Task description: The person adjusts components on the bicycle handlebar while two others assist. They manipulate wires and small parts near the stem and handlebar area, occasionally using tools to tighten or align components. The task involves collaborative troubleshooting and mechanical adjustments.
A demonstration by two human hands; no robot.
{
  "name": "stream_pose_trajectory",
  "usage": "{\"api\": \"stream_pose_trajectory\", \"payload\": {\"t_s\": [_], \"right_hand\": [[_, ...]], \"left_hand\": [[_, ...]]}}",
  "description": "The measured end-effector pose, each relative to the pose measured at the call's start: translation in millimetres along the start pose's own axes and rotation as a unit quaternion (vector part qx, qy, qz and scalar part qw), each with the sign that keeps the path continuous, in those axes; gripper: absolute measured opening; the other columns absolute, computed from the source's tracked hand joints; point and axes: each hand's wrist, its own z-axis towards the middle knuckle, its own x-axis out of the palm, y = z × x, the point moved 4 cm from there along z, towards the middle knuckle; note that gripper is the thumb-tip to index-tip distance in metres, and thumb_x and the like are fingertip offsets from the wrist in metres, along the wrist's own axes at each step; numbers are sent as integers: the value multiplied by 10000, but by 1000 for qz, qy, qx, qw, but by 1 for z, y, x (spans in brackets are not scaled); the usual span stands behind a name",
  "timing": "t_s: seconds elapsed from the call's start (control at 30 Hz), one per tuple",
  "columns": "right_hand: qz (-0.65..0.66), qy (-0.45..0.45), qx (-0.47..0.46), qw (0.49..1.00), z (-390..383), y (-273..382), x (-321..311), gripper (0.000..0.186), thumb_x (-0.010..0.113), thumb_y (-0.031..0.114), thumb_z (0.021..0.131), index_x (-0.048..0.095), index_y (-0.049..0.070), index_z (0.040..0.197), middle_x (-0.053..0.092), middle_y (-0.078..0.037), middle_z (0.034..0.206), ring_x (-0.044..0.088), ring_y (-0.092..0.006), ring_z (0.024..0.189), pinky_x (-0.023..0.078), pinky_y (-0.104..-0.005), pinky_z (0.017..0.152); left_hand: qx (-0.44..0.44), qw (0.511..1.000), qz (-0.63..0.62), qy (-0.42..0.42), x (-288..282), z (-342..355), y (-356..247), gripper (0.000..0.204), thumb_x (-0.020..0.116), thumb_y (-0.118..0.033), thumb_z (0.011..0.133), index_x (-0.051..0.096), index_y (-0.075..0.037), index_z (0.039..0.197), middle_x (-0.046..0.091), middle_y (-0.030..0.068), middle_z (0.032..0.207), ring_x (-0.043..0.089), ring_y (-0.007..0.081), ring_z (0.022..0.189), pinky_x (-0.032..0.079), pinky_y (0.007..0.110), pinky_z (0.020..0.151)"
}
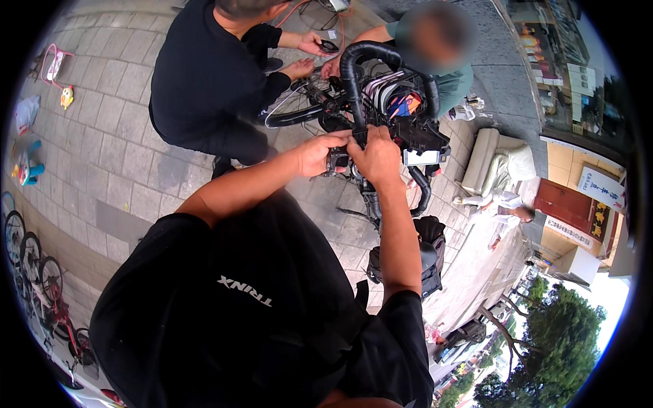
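One boxy black device, at the bicycle's black-taped drop handlebar, against the left hand, fingers bent around its edge, full closure impossible to tell; right hand just beside, fingers curled at the bar's dark middle, anything pinched hidden. Adjoining, right: one pale-screened device. Beyond: crouching person in black, far left, holding a round black part; person in green, far right; pale sofa, right; parked bicycles, near left.
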Motion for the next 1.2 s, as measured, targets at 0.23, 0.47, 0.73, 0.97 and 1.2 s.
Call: {"api": "stream_pose_trajectory", "payload": {"t_s": [0.23, 0.47, 0.73, 0.97, 1.2], "right_hand": [[128, 47, -24, 990, 13, -11, -9, 382, 761, 318, 870, 746, -45, 984, 715, -242, 935, 702, -422, 911, 561, -496, 821], [-54, 10, -2, 998, 9, 15, -8, 408, 759, 334, 884, 748, -32, 1064, 703, -278, 1002, 717, -460, 904, 583, -512, 821], [-84, -32, -10, 996, 11, 26, -4, 500, 802, 376, 902, 725, -67, 1122, 693, -255, 1039, 741, -425, 871, 605, -511, 782], [176, 22, 36, 984, 36, -6, -7, 475, 783, 300, 779, 757, -103, 1030, 712, -321, 967, 727, -489, 927, 588, -521, 858], [4, -133, 32, 991, 14, 34, 7, 517, 812, 273, 825, 723, -109, 1162, 705, -308, 1035, 732, -479, 914, 600, -513, 813]], "left_hand": [[13, 1000, 3, 18, -8, 6, -2, 430, 563, -260, 1091, 556, -209, 1518, 689, -27, 1214, 684, 156, 1064, 591, 416, 840], [-6, 998, 32, 45, -24, 18, 3, 325, 543, -252, 1102, 603, -190, 1416, 695, -23, 1180, 691, 152, 1031, 600, 419, 805], [-20, 1000, 24, -7, -27, 16, 11, 317, 560, -266, 1097, 611, -178, 1397, 700, -8, 1193, 698, 157, 1062, 607, 446, 822], [-16, 999, 30, -35, -17, 10, 10, 262, 584, -278, 1082, 635, -190, 1324, 716, 11, 1159, 701, 176, 1060, 608, 467, 833], [-23, 1000, 11, -15, -28, 17, 13, 245, 590, -284, 1067, 658, -191, 1283, 735, -3, 1146, 711, 171, 1051, 606, 459, 834]]}}
